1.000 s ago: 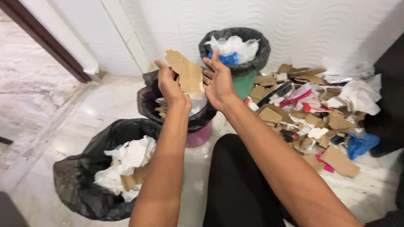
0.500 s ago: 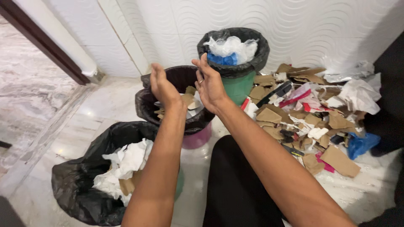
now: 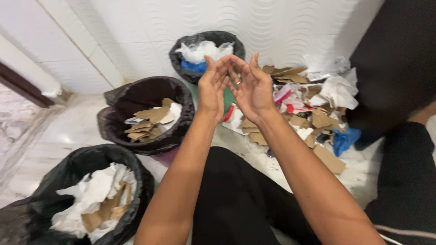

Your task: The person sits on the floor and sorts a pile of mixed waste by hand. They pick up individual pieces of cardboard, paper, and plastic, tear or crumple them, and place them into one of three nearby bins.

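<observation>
My left hand and my right hand are raised side by side in front of me, palms facing me, fingers spread, and both hold nothing. Their fingertips nearly touch. Below and left of them stands a bin with a black liner holding brown cardboard pieces. Behind the hands is a green bin with a black liner filled with white and blue plastic. A pile of torn cardboard, paper and plastic scraps lies on the floor to the right.
A third black-lined bin at the lower left holds white paper and cardboard. A white tiled wall runs behind the bins. A dark object stands at the right. My dark-trousered legs fill the lower middle.
My hands let go of the cardboard pieces, which now lie in the middle bin. Both hands moved right and turned palms toward me; the view shifted right.
</observation>
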